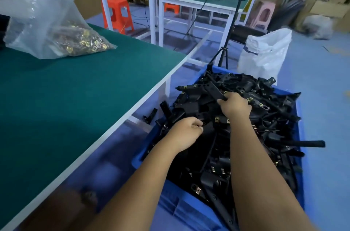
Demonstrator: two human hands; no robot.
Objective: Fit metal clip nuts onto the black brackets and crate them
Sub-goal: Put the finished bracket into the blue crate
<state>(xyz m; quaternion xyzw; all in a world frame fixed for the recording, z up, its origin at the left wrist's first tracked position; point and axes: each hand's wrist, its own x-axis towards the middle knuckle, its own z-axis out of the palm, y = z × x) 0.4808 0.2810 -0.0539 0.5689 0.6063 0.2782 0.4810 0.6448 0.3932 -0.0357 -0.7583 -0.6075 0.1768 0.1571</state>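
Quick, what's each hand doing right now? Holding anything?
Left hand: fingers curled round a black bracket in the blue crate.
Right hand: gripping a long black bracket on the pile.

Dim, cool, bluish indoor light, brightest at the upper middle of the frame and fading to heavy shadow in the lower left corner. Soft glare whitens the clear plastic bag (37, 15) at upper left. Wide-angle distortion bends straight lines near the edges. The whole picture is slightly soft, with the far background blurriest.
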